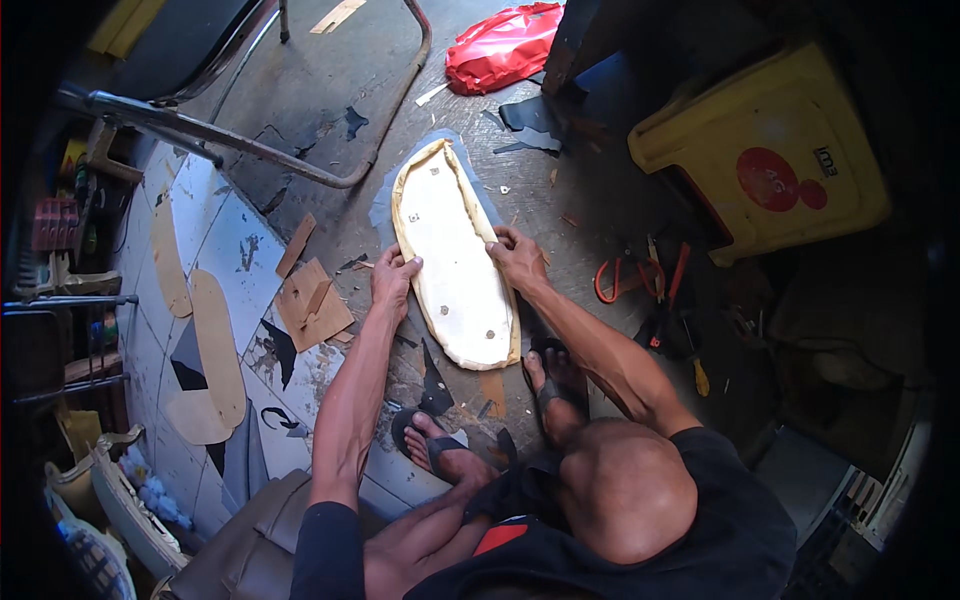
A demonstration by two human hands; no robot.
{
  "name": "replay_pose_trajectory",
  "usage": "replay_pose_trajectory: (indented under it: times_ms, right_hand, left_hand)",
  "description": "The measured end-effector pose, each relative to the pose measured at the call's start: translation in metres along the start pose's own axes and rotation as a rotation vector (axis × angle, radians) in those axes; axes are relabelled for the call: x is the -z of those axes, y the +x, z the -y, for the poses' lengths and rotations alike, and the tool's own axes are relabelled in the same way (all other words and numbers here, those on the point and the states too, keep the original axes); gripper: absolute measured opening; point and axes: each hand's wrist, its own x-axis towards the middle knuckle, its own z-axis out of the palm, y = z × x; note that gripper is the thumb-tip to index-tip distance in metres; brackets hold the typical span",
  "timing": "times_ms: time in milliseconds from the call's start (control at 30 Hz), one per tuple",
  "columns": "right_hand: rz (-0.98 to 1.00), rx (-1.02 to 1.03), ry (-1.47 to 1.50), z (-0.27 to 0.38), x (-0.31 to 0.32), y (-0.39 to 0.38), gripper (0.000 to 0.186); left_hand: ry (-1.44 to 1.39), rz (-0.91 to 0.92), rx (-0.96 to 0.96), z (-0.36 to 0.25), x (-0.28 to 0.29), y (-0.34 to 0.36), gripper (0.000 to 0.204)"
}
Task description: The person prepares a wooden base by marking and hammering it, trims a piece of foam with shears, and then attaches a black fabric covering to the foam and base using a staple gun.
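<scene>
An elongated white board (453, 270) with rounded ends, small metal fittings and a yellowish wrapped rim lies over a grey-blue sheet (385, 205) in front of me. My left hand (395, 280) grips its left edge, with the thumb on top. On the opposite edge my right hand (515, 258) holds it with bent fingers. Below the board my two sandalled feet rest on the floor, the left one lower than the right.
A metal-framed chair (330, 170) stands upper left, a red wrapped bundle (500, 50) lies behind, and a yellow stool (760, 130) is at right. Hand tools (665, 300) lie right of me. Scraps (310, 305) and oblong wooden pieces (215, 350) lie on the left over tiles.
</scene>
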Motion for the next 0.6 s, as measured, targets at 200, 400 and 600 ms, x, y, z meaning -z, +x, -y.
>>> replay_pose_trajectory:
  times_ms: [200, 400, 600]
  right_hand:
    - [-0.081, 0.017, -0.153, 0.008, 0.0, -0.004, 0.04]
    - [-0.131, 0.174, -0.358, 0.009, 0.0, -0.007, 0.039]
    - [-0.197, 0.164, -0.563, 0.013, 0.016, -0.005, 0.042]
  left_hand:
    - [0.91, -0.247, -0.382, -0.019, -0.031, -0.024, 0.064]
    - [1.514, 0.123, -0.544, -0.022, -0.08, -0.052, 0.086]
    - [1.564, 0.168, -0.47, -0.021, -0.086, -0.052, 0.087]
